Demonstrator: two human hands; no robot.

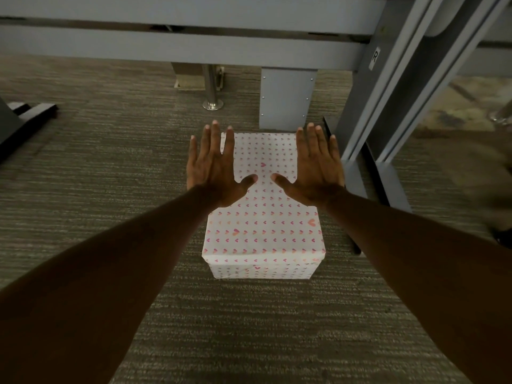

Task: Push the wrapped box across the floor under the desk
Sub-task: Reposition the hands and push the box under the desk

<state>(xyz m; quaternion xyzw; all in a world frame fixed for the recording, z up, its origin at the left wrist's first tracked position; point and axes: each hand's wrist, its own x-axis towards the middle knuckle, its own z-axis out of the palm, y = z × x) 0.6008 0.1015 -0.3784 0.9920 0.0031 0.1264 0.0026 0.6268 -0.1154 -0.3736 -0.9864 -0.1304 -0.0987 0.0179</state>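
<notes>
Bare forearms reach out over the carpet [97, 167]; left hand [214, 167] and right hand [315, 167], both spread flat and gripping nothing, hover above the box [263, 234], its long axis pointing toward the desk [194, 48].

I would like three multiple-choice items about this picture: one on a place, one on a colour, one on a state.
1. Where does the wrapped box stand?
A. on the carpet
B. on the desk
C. on a chair

2. What colour are the hearts on its paper?
A. blue
B. green
C. pink and orange

3. How are the left hand and right hand?
A. fists
B. open, fingers spread
C. gripping a handle

Answers: 1 A, carpet surrounds its base; 2 C, visible on white paper; 3 B, both palms flat over the box.
</notes>
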